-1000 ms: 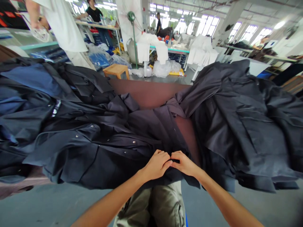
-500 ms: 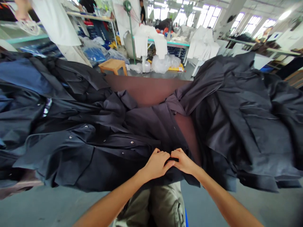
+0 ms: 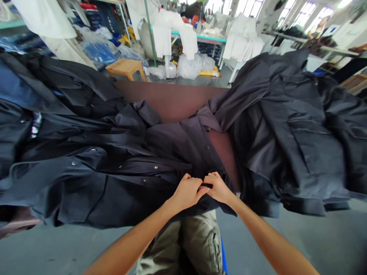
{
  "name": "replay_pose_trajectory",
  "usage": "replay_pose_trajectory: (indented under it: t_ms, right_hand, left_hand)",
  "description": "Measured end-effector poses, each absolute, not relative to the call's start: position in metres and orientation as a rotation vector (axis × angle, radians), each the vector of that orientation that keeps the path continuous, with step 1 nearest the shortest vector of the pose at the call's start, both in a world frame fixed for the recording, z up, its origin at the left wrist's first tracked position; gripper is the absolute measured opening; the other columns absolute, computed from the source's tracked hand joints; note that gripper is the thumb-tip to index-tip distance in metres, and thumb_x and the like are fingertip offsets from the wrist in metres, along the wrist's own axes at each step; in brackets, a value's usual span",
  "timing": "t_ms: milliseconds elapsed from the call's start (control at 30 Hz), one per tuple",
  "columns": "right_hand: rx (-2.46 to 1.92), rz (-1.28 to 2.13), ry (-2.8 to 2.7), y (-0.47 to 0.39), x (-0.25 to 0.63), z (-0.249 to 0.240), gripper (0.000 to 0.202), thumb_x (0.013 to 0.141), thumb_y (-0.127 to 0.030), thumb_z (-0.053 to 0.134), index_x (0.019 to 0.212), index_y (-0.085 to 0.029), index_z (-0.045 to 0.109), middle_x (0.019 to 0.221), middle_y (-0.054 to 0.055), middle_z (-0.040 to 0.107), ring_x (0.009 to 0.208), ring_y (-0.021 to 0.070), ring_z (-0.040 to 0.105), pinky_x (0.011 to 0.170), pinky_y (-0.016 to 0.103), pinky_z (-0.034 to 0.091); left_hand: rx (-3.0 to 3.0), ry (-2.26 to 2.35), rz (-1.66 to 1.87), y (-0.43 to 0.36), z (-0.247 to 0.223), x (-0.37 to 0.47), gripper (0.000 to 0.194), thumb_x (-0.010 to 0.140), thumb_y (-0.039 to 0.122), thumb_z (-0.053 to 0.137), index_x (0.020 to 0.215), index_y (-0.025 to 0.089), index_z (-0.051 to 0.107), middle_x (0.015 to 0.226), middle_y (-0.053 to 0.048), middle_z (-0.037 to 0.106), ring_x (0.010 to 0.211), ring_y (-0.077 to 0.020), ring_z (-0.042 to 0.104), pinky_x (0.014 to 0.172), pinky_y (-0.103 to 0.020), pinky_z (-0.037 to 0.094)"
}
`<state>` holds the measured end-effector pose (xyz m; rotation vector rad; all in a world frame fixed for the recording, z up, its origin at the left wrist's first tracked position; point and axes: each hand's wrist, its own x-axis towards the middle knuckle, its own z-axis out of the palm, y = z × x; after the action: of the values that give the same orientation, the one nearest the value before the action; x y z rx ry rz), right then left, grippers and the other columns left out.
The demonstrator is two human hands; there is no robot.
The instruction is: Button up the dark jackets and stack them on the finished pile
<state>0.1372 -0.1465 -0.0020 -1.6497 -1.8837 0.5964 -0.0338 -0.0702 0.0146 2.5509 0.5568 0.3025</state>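
A dark jacket (image 3: pixel 126 191) with metal snaps lies spread across the brown table (image 3: pixel 172 97), its near part reaching over the edge above my lap. My left hand (image 3: pixel 187 191) has its fingers curled over the jacket's near edge, thumb pointing right. Close beside it, my right hand (image 3: pixel 218 187) pinches the same edge, and a small dark fold of cloth shows between the two. The fingertips of both hands are partly hidden in the fabric.
More dark jackets (image 3: pixel 301 130) are heaped at the right, and another dark pile (image 3: pixel 57 84) lies at the left. Behind the table stand a wooden stool (image 3: pixel 126 67) and a bench with white garments (image 3: pixel 180 34). A person in white (image 3: pixel 48 19) stands at the back left.
The view has tilted down slightly and shifted, so the scene sits higher and further left. Both hands keep hold of the jacket edge, with a slightly wider gap between them.
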Motion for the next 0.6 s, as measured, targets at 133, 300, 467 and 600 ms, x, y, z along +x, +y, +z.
replay_pose_trajectory:
  t_ms: [133,300,467,600]
  right_hand:
    - [-1.655,0.598,-1.858,-0.145,0.139,-0.006,0.043,0.096,-0.039,0.056,0.061,-0.018,0.045,0.059,-0.003,0.051,0.064,0.014,0.045,0.079,0.033,0.03]
    - [-1.699,0.589,-1.824,-0.148,0.139,-0.009,0.044,0.098,-0.041,0.052,0.061,-0.019,0.043,0.059,-0.003,0.048,0.065,0.0149,0.043,0.078,0.033,0.031]
    - [-1.732,0.573,-1.757,-0.151,0.136,-0.013,0.046,0.097,-0.042,0.052,0.058,-0.019,0.041,0.058,-0.002,0.047,0.064,0.0152,0.042,0.078,0.033,0.032]
    - [-1.735,0.591,-1.712,-0.152,0.135,-0.015,0.05,0.097,-0.049,0.049,0.057,-0.019,0.04,0.058,-0.002,0.045,0.064,0.0149,0.04,0.078,0.034,0.033]
  left_hand:
    - [2.573,0.594,0.302,-0.074,0.012,-0.032,0.033,0.101,0.041,0.045,0.085,0.016,0.06,0.083,-0.007,0.071,0.078,-0.0219,0.065,0.083,-0.04,0.037]
    - [2.586,0.687,0.32,-0.079,0.01,-0.029,0.04,0.101,0.046,0.044,0.078,0.017,0.059,0.075,-0.006,0.07,0.071,-0.0218,0.065,0.077,-0.04,0.037]
    - [2.549,0.795,0.408,-0.085,0.008,-0.029,0.04,0.1,0.047,0.044,0.075,0.019,0.057,0.072,-0.006,0.069,0.066,-0.0204,0.063,0.074,-0.037,0.038]
    - [2.509,0.806,0.455,-0.086,0.007,-0.029,0.042,0.1,0.049,0.043,0.072,0.02,0.055,0.067,-0.005,0.067,0.062,-0.0201,0.06,0.071,-0.036,0.038]
